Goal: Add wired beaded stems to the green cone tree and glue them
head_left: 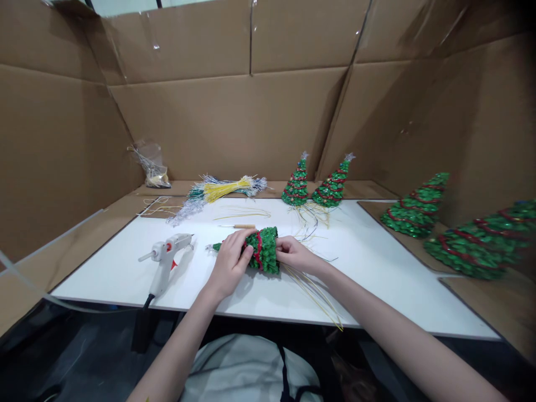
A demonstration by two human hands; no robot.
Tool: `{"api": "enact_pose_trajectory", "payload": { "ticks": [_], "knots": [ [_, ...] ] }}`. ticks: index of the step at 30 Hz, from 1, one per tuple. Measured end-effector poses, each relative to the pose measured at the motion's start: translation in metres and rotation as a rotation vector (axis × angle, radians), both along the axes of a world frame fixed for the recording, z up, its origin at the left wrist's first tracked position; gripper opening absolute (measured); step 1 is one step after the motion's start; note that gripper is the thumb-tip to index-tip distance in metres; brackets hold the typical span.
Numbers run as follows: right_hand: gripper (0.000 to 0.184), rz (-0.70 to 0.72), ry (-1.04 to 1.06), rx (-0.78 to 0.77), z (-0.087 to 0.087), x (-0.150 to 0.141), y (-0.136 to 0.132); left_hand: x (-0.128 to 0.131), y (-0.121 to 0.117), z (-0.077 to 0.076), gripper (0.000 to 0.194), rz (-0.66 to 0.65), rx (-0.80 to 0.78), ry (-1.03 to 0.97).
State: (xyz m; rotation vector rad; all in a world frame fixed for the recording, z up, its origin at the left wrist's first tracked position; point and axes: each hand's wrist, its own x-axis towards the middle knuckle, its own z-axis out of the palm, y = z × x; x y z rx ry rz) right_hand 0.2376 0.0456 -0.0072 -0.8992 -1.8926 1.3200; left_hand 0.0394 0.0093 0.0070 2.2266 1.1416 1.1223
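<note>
A small green tree cone with red garland [263,249] lies on its side on the white board [377,279], tip pointing left. My left hand [230,262] is wrapped over its narrow end. At the wide base, my right hand [293,254] grips it, and thin yellow wires [314,290] trail out from there toward the board's front edge. To the left of my hands stands a white hot glue gun [165,259] on its stand, nozzle pointing left.
Two finished small trees [297,184] [333,187] stand at the back of the board. Two larger ones [419,206] [486,240] lie at the right on cardboard. Bundles of yellow and silver wire [221,190], a plastic bag [153,164] and a thin tool [238,226] lie behind. Cardboard walls [234,117] enclose the space.
</note>
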Motion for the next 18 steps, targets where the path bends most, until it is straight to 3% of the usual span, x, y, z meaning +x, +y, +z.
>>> {"api": "enact_pose_trajectory", "payload": {
  "ticks": [18],
  "knots": [
    [0.029, 0.021, 0.005, 0.007, -0.0047, 0.0012, 0.0027, 0.002, 0.0004, -0.0004, 0.035, 0.024, 0.001, 0.001]
  ]
}}
